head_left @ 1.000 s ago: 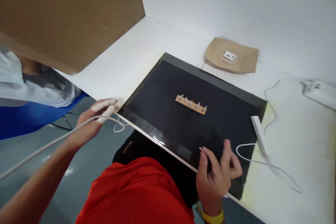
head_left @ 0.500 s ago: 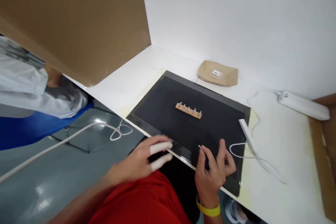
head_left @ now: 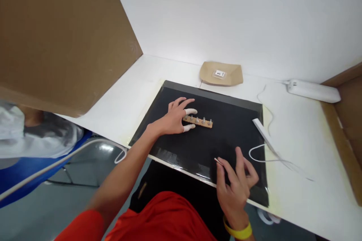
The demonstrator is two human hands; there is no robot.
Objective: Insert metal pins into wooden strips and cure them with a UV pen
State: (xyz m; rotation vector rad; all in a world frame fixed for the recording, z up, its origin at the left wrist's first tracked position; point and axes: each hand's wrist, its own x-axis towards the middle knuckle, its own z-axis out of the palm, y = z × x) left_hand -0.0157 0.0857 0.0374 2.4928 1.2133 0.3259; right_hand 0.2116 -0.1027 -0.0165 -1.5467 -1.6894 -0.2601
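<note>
A narrow tan strip point(head_left: 202, 122) carrying a row of several clear, upright peg-like pieces lies on a black mat point(head_left: 169, 150). My left hand point(head_left: 178, 117) reaches over the strip's left end, thumb and index finger in white finger covers, one on each side of it. The fingers are apart; whether they touch the strip I cannot tell. Close to the mat's front edge, my right hand point(head_left: 236, 182) pinches a small thin pale piece point(head_left: 217, 161) between thumb and index finger, its other fingers raised. That piece is too small to name exactly.
Behind the mat sits a brown paper tray point(head_left: 233, 77) with a labelled packet. To the right are a white bar point(head_left: 263, 133) with a loose cable and a white power strip point(head_left: 313, 91). A cardboard panel point(head_left: 65, 45) stands left; a person's sleeve point(head_left: 51, 135) shows beyond it.
My left hand has moved forward from the mat's front edge to the strip's left end. My right hand still pinches the thin piece. The view has shifted slightly.
</note>
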